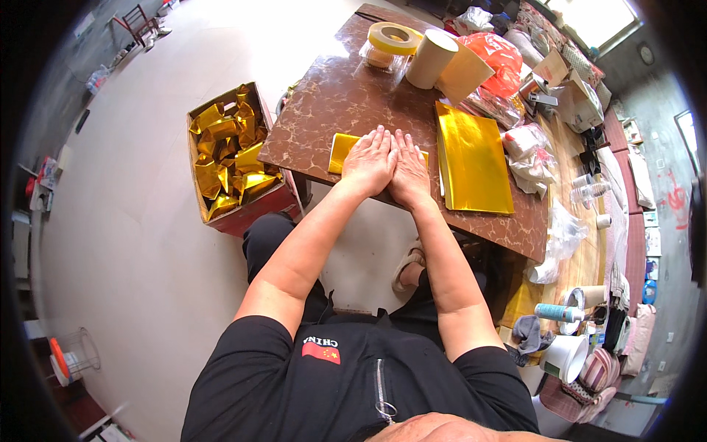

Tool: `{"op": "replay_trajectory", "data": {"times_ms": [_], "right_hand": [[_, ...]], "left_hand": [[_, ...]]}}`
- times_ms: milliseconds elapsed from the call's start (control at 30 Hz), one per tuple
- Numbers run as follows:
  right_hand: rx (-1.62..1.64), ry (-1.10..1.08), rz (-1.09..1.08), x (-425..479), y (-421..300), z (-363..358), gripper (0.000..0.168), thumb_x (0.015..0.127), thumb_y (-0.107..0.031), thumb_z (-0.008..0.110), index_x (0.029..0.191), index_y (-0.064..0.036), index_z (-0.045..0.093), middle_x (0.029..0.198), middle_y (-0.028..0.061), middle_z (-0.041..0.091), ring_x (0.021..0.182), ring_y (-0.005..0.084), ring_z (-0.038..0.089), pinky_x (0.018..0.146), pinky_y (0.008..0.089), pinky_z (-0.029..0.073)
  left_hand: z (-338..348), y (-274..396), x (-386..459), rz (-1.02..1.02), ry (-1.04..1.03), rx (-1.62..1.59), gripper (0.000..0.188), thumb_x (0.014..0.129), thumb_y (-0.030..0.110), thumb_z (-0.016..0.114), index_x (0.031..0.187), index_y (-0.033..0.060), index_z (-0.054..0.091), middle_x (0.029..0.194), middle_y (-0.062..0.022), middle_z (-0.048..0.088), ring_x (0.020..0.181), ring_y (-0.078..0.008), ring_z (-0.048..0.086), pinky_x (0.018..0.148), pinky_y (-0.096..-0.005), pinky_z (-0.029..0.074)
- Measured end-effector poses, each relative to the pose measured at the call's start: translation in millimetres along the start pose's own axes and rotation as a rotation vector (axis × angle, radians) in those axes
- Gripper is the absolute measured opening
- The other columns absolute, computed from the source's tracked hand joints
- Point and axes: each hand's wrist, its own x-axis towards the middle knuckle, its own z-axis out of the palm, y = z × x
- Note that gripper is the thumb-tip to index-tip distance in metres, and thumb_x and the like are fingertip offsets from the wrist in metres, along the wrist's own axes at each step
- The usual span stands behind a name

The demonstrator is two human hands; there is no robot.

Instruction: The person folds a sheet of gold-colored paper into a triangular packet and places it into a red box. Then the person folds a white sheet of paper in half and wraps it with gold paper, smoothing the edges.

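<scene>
Both palms press flat on a narrow folded strip of gold foil paper (343, 153) near the front edge of the brown marbled table (309, 119). My left hand (371, 160) covers the strip's middle, fingers straight and pointing away from me. Beside it, touching at the thumb side, my right hand (410, 168) lies over the strip's right part. Only the strip's left end and a sliver at its right show. Neither hand grips anything. To the right of my right hand is a stack of flat gold foil sheets (475, 160).
A cardboard box (243, 218) of folded gold foil pieces (221, 132) stands left of the table. Yellow tape rolls (393, 37), a pale cylinder (432, 58) and a red plastic bag (497, 61) occupy the far side. Right of the table, a wooden surface (571, 193) carries bags and cups.
</scene>
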Motion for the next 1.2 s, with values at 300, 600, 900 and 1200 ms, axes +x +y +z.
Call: {"op": "replay_trajectory", "data": {"times_ms": [300, 600, 900, 1200], "right_hand": [[0.032, 0.044, 0.079, -4.2, 16.8, -6.3, 0.067, 0.107, -0.046, 0.037, 0.16, -0.005, 0.029, 0.17, 0.0138, 0.019, 0.157, 0.0278, 0.016, 0.127, 0.0424, 0.013], [-0.12, 0.252, 0.068, 10.5, 11.3, -12.0, 0.076, 0.104, -0.053, 0.045, 0.159, -0.003, 0.029, 0.169, 0.0159, 0.02, 0.157, 0.0299, 0.017, 0.127, 0.0439, 0.015], [0.18, 0.072, -0.142, 23.8, -47.3, 6.5, 0.075, 0.106, -0.056, 0.029, 0.158, -0.001, 0.03, 0.166, 0.0184, 0.027, 0.156, 0.0304, 0.022, 0.127, 0.0413, 0.014], [0.016, 0.056, 0.128, -4.3, 26.3, -6.8, 0.075, 0.106, -0.057, 0.032, 0.161, -0.005, 0.026, 0.17, 0.0118, 0.017, 0.158, 0.0274, 0.013, 0.128, 0.0413, 0.011]], "left_hand": [[-20.1, -45.2, -25.7, -0.045, 0.049, 0.244, 0.067, 0.108, 0.045, 0.032, 0.159, -0.0001, 0.028, 0.167, -0.016, 0.026, 0.154, -0.0265, 0.027, 0.127, -0.0386, 0.017], [-31.4, -42.9, -26.9, -0.088, -0.004, 0.257, 0.07, 0.107, 0.046, 0.032, 0.161, 0.0019, 0.023, 0.169, -0.014, 0.021, 0.156, -0.0244, 0.023, 0.127, -0.0395, 0.014], [-22.6, -54.0, -26.9, -0.084, -0.052, 0.362, 0.07, 0.103, 0.035, 0.042, 0.163, 0.0079, 0.018, 0.171, -0.0097, 0.016, 0.157, -0.0215, 0.016, 0.128, -0.0388, 0.009], [-32.8, -47.6, -29.1, -0.088, -0.025, 0.321, 0.075, 0.106, 0.057, 0.032, 0.162, 0.0085, 0.023, 0.169, -0.0097, 0.023, 0.155, -0.0233, 0.022, 0.127, -0.0406, 0.013]]}}
